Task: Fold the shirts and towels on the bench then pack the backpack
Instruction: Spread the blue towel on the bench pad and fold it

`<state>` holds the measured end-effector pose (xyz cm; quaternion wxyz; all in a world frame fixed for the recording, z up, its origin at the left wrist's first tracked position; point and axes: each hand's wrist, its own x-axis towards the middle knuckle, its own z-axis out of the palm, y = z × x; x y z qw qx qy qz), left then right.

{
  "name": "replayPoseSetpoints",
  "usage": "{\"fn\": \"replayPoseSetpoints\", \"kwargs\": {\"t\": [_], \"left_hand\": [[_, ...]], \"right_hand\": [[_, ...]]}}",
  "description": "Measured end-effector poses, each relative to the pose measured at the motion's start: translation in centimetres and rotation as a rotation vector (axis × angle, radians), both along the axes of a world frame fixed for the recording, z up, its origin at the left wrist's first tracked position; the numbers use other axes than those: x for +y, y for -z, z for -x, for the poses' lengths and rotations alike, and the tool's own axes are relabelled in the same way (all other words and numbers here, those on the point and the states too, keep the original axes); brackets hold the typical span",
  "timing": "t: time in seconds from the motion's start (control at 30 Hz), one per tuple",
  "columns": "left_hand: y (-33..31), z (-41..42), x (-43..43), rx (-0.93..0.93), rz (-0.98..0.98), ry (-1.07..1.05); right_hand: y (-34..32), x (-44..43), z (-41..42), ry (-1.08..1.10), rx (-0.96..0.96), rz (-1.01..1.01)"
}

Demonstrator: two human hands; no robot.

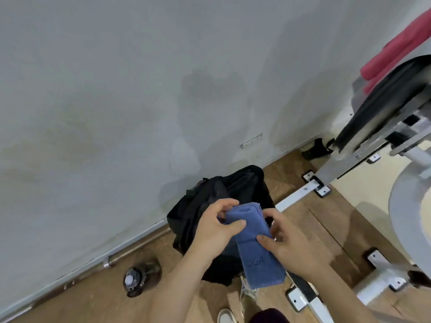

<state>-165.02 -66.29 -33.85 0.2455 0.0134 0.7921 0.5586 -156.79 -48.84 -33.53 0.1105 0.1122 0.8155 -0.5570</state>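
Note:
A folded blue towel (253, 248) hangs lengthwise above the open black backpack (210, 201), which stands on the wooden floor against the wall. My left hand (217, 226) grips the towel's upper left edge, thumb on top and fingers curled behind. My right hand (289, 241) pinches the towel's right side near the middle. The towel's far end points into the backpack's opening. Red cloth (396, 52) lies on the black padded bench (382, 103) at the upper right.
A dark water bottle (136, 278) lies on the floor left of the backpack, next to a metal bar (130, 252) along the wall. The bench's white steel frame (300, 194) and feet spread across the floor on the right. My shoe (225, 317) is below.

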Motion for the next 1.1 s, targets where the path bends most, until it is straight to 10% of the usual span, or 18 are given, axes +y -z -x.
{"fn": "replayPoseSetpoints", "kwargs": {"t": [0.33, 0.5, 0.87, 1.1], "left_hand": [[20.9, 8.4, 4.6, 0.291, 1.030, 0.651], [24.7, 8.6, 2.4, 0.406, 0.749, 0.421], [24.7, 8.2, -3.6, 0.019, 0.203, 0.098], [21.8, 7.7, -4.9, 0.106, 0.324, 0.060]], "right_hand": [[15.2, 6.1, 5.6, 0.293, -0.242, 0.114], [21.2, 5.2, 7.9, 0.374, -0.261, 0.231], [26.9, 0.1, 15.6, 0.280, -0.260, 0.833], [30.9, -5.2, 19.8, 0.147, -0.339, 0.264]]}}
